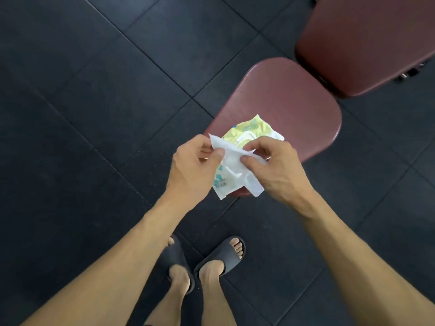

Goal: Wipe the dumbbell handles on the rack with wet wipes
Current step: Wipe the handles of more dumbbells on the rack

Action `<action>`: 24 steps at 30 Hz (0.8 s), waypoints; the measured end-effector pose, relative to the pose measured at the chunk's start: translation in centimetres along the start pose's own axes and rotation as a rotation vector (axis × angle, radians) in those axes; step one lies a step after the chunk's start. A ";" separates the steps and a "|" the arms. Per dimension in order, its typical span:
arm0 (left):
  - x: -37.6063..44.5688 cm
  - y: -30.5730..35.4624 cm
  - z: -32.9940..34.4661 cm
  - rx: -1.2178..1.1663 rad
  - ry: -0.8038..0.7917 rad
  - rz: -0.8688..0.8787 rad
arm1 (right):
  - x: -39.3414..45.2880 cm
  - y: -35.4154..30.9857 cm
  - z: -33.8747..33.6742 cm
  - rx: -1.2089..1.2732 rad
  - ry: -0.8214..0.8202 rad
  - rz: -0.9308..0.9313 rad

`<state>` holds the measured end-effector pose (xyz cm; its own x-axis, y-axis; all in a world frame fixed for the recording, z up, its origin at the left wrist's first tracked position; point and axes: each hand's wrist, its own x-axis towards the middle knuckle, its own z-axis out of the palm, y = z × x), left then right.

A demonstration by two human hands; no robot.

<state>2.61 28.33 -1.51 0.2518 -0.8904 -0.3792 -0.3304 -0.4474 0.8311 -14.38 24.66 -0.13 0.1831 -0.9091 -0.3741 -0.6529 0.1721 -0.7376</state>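
Now left hand and right hand both pinch one wet wipe above the pack; hard pulling could tear it.

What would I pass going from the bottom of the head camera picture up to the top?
Feet in dark slides → the two hands, left hand and right hand, pinching a white wipe → wipes pack on the near maroon pad → far maroon pad.

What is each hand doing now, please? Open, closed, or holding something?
Left hand: closed, fingers pinch the white wet wipe at its upper left edge.
Right hand: closed, fingers pinch the same wipe at its right side.
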 end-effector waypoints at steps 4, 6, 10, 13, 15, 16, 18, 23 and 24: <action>-1.6 0.1 -5.1 -0.205 0.084 -0.147 | -0.6 -4.7 2.1 0.209 -0.164 0.067; -2.6 -0.5 -8.4 -0.275 0.103 -0.179 | -0.5 -7.0 4.5 0.321 -0.244 0.178; -5.1 -3.0 -15.2 -0.357 0.089 -0.218 | -0.2 -11.3 11.1 0.368 -0.387 0.456; -8.0 -5.3 -19.5 -0.330 0.174 -0.234 | -1.4 -13.3 15.6 0.372 -0.487 0.398; -10.5 -6.8 -21.7 -0.275 0.339 -0.295 | -2.4 -14.9 17.8 0.375 -0.432 0.299; -11.8 -7.6 -22.5 -0.270 0.426 -0.339 | -3.1 -15.8 18.8 0.399 -0.396 0.265; -14.6 -8.9 -23.9 -0.346 0.560 -0.414 | -4.7 -17.9 20.6 0.456 -0.381 0.217; -22.0 -10.8 -25.2 -0.660 0.794 -0.467 | -10.2 -21.0 24.2 0.303 -0.560 -0.029; -23.5 -11.3 -25.3 -0.708 0.853 -0.483 | -11.3 -21.6 24.6 0.276 -0.624 -0.072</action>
<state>23.46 56.43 8.36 0.8191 -0.1835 -0.5435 0.4673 -0.3359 0.8178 15.73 40.59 6.22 0.6621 -0.5479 -0.5113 -0.4274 0.2844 -0.8582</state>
